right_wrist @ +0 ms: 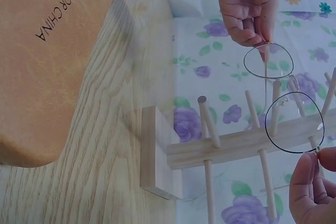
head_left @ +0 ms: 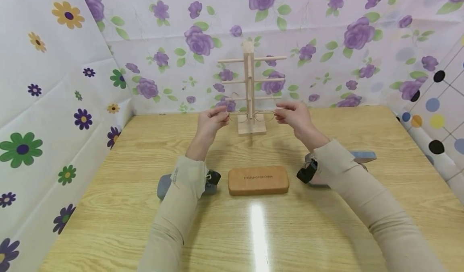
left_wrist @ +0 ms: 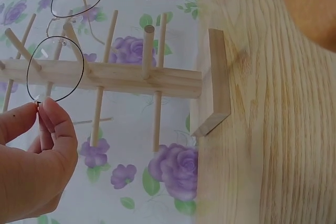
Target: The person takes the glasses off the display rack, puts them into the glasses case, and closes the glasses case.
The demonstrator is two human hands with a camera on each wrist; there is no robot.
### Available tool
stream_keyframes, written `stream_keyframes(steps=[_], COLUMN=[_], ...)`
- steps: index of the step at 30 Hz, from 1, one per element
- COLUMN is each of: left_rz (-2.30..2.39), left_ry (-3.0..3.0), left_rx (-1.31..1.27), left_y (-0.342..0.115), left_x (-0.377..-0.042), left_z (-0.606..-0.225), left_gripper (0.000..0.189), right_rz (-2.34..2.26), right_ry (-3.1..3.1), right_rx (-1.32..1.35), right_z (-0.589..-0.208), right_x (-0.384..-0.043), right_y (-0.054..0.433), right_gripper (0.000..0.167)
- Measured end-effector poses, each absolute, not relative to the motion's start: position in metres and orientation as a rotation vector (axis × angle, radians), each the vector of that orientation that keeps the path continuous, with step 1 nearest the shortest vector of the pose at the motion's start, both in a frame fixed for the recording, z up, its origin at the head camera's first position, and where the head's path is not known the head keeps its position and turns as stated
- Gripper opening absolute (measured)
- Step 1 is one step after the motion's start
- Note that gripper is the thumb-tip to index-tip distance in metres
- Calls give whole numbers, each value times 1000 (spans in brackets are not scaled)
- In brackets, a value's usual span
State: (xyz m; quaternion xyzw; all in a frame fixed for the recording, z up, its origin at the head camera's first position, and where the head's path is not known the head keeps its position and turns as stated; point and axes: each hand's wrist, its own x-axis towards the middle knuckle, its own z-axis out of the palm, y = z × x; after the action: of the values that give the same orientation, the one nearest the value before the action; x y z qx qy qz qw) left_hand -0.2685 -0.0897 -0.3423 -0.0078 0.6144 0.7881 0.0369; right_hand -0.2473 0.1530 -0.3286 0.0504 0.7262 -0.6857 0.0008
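A pair of thin-rimmed eyeglasses (head_left: 264,116) is held up level in front of a wooden peg stand (head_left: 249,71). My left hand (head_left: 211,124) pinches one side of the frame between thumb and fingers, near the hinge. On the other side, my right hand (head_left: 295,118) pinches the opposite hinge area. Both lenses overlap the stand's lower part in the head view. In the left wrist view, the dark rim of the near lens (left_wrist: 55,69) crosses the stand's post, with the pegs showing behind it. The temple arms stretch away toward the stand.
A tan glasses case (head_left: 258,180) with printed lettering lies in the middle of the wooden table (head_left: 232,231). Under my left forearm is a grey-blue case (head_left: 164,186), partly hidden. A blue case (head_left: 363,155) lies partly behind my right forearm. Flowered cloth (head_left: 163,42) backs the table.
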Motion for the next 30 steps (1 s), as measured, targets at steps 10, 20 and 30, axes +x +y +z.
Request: stream_keyframes(steps=[10,20,30], left_rz=[2483,2527,2528], left_ry=[1821,1749,1761], left_rx=[17,101,172], left_y=[-90,-93,-96], left_x=[-258,-248,-236], left_z=[-342,-336,-333], left_gripper=[32,34,34], right_rz=[-2194,-2234,-2273], right_ry=[2300,2311,2276], right_rx=[65,40,-23], right_z=[-327,-326,-321], right_x=[-236,-226,-215], right_y=[154,153,152], right_gripper=[35,33,34])
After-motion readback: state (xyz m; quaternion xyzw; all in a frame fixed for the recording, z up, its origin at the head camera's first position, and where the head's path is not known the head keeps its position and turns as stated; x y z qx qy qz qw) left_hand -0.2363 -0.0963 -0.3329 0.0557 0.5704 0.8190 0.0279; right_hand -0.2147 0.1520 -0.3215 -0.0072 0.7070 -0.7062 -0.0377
